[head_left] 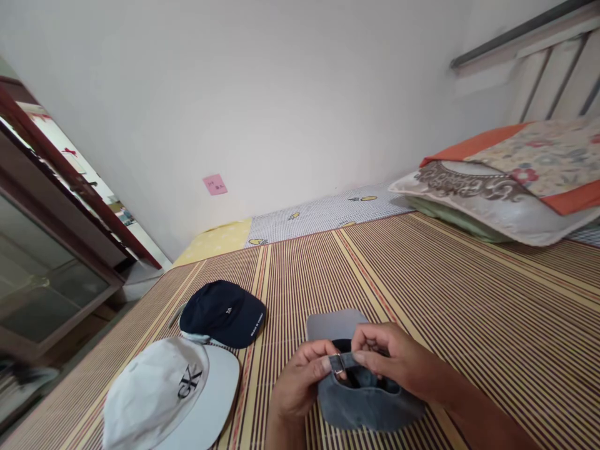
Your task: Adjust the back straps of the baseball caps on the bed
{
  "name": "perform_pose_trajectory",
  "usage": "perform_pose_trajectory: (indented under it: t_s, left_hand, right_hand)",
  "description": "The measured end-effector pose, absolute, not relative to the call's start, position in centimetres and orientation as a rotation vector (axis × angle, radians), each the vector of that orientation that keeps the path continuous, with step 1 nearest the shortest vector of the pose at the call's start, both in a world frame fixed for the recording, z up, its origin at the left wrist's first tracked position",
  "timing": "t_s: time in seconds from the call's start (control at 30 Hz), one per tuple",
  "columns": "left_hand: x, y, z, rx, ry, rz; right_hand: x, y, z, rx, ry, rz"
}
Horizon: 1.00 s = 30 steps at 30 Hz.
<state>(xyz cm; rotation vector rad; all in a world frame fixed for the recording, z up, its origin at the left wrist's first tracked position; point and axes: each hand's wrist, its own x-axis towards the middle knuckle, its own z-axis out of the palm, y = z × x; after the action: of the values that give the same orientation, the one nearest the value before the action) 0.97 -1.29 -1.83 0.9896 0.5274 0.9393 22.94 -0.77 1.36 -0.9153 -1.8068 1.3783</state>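
A grey-blue baseball cap [370, 409] lies on the striped bamboo mat, its lighter brim [335, 324] pointing away from me. My left hand [304, 375] pinches the cap's back strap beside a small metal buckle [337, 364]. On the other side of the buckle, my right hand [391, 359] has thumb and fingers closed on the same strap. The cap's inside shows dark below the strap. To the left lie a navy cap [220, 312] with small white lettering and a white cap [150, 394] with a dark embroidered monogram.
The bamboo mat [300, 281] covers the bed. Pillows [497, 200] with an orange-edged floral cover [529, 156] are stacked at the right, near a railing [520, 34]. A pink note [215, 184] is on the white wall. A glass-fronted cabinet [51, 290] stands at the left.
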Motion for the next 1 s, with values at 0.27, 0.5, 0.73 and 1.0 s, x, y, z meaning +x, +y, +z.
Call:
perform_pose_trajectory:
  t_s: [0.27, 0.5, 0.73, 1.0]
  left_hand:
    - [1.2, -1.1, -1.9, 1.01, 0.539, 0.925]
    - [1.7, -0.6, -2.3, 0.974, 0.587, 0.989]
    - [1.8, -0.8, -2.7, 0.996, 0.633, 0.96]
    - [2.6, -1.4, -1.5, 1.092, 0.685, 0.932]
  right_hand:
    - [22.3, -1.5, 1.9, -0.927, -1.808, 1.25]
    - [19.5, -3.0, 1.4, -0.863, -1.922, 0.348]
    - [17.8, -3.2, 0.3, -0.844, -1.846, 0.084]
    - [17.3, -4.1, 1.7, -0.639, -1.915, 0.286]
